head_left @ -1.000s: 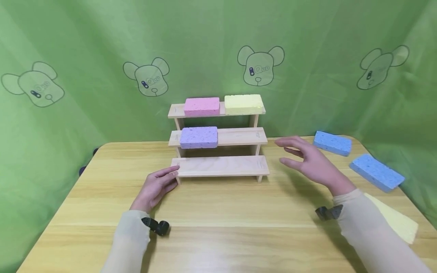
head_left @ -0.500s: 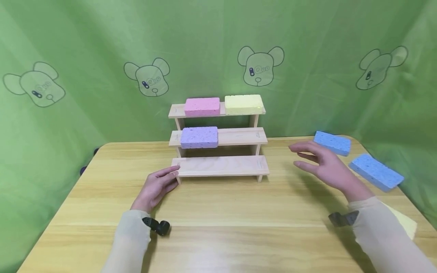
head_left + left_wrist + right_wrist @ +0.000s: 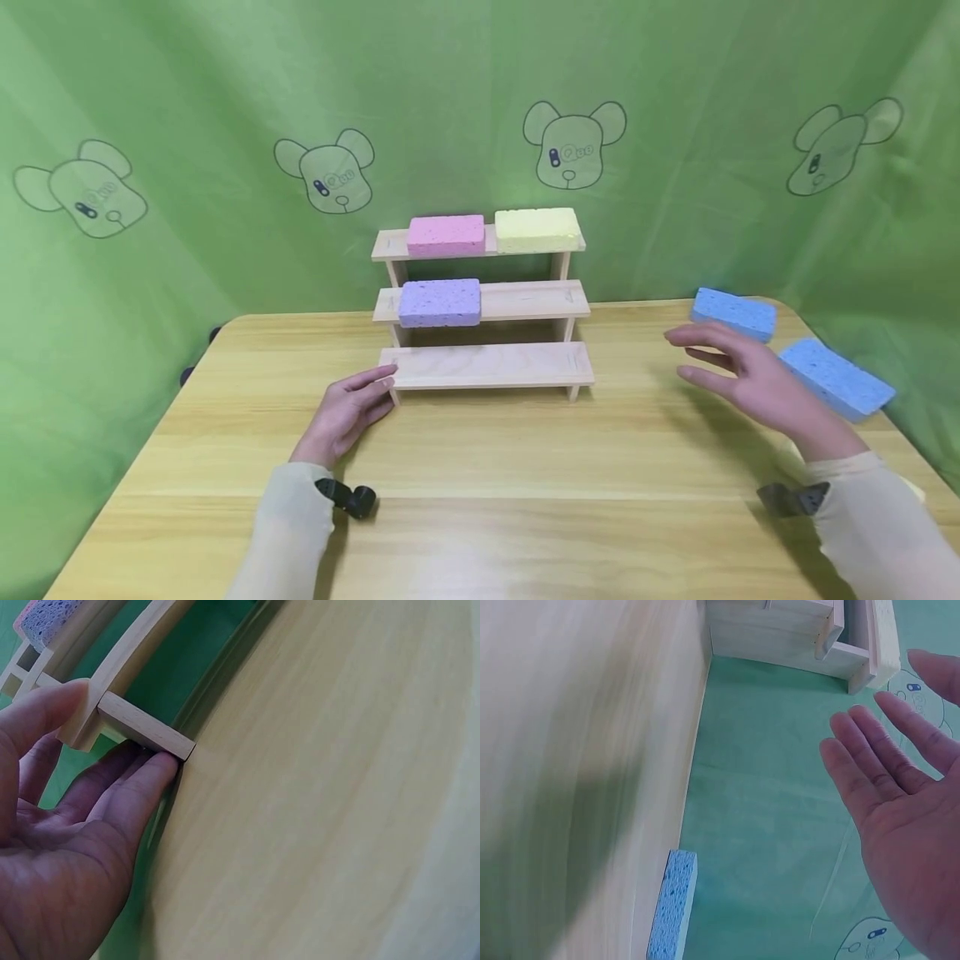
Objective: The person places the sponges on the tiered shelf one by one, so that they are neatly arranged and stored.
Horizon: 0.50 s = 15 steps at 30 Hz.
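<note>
A three-step wooden display shelf (image 3: 491, 367) stands on the table. My left hand (image 3: 348, 421) holds its lower left end; in the left wrist view, the thumb lies against the bottom board and fingertips touch the leg (image 3: 146, 726). A pink sponge (image 3: 446, 237) and a yellow sponge (image 3: 537, 230) sit on the top step, a purple sponge (image 3: 439, 302) on the left of the middle step. Over the table at right hovers my right hand (image 3: 750, 383), fingers apart and holding nothing. Nearest to it are two blue sponges, one farther back (image 3: 735, 311) and one closer (image 3: 838, 379), partly hidden.
Another yellow sponge (image 3: 914, 490) is mostly hidden under the right forearm. The wooden table (image 3: 525, 475) ends at a green curtain (image 3: 450, 100) printed with bear heads, which hangs behind and at both sides.
My right hand has moved right, away from the shelf and toward the blue sponges. Its forearm now covers more of the yellow sponge at right. The left hand stays at the shelf.
</note>
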Each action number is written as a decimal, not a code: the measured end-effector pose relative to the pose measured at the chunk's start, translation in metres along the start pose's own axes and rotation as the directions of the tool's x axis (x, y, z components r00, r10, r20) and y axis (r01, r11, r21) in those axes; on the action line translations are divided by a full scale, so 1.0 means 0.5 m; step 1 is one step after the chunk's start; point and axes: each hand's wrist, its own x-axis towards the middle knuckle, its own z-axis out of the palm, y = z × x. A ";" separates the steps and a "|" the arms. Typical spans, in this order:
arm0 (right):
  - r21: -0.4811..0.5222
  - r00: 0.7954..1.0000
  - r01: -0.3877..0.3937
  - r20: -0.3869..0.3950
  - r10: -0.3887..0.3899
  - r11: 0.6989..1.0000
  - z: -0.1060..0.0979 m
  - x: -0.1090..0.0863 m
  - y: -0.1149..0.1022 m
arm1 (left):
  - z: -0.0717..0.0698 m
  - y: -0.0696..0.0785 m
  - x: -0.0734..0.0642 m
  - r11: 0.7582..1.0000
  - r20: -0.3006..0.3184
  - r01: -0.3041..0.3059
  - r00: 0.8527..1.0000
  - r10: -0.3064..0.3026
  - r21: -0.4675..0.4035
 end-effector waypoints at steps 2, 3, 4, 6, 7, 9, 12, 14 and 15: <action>-0.007 1.000 -0.002 -0.006 0.002 1.000 -0.004 -0.008 0.003 | 0.000 -0.001 0.000 1.000 -0.004 -0.001 1.000 0.001 -0.006; -0.008 1.000 0.000 -0.010 0.000 1.000 -0.006 -0.012 0.005 | 0.000 -0.001 0.000 1.000 -0.008 -0.001 1.000 0.000 -0.009; -0.009 1.000 0.000 -0.014 0.000 1.000 -0.008 -0.016 0.007 | 0.000 -0.001 -0.001 1.000 -0.011 -0.001 1.000 0.001 -0.013; -0.017 1.000 -0.005 -0.021 0.004 1.000 -0.013 -0.026 0.009 | 0.000 -0.001 -0.001 1.000 -0.008 -0.002 1.000 0.002 -0.011; -0.020 1.000 -0.007 -0.023 0.007 1.000 -0.016 -0.030 0.010 | 0.000 -0.001 -0.002 1.000 -0.010 -0.001 1.000 0.001 -0.013; -0.030 1.000 -0.012 -0.025 0.011 0.999 -0.021 -0.040 0.012 | 0.000 -0.001 -0.002 1.000 -0.013 0.000 1.000 0.000 -0.014; -0.048 1.000 -0.011 -0.028 0.010 0.999 -0.028 -0.056 0.014 | 0.001 0.000 -0.002 1.000 -0.016 0.003 1.000 -0.003 -0.017; -0.073 0.999 -0.015 -0.033 0.013 0.997 -0.034 -0.067 0.016 | 0.001 0.000 -0.001 1.000 -0.011 0.003 1.000 -0.003 -0.011; -0.083 0.999 -0.016 -0.037 0.013 0.996 -0.036 -0.074 0.016 | 0.001 0.000 0.000 1.000 -0.008 0.003 1.000 -0.003 -0.008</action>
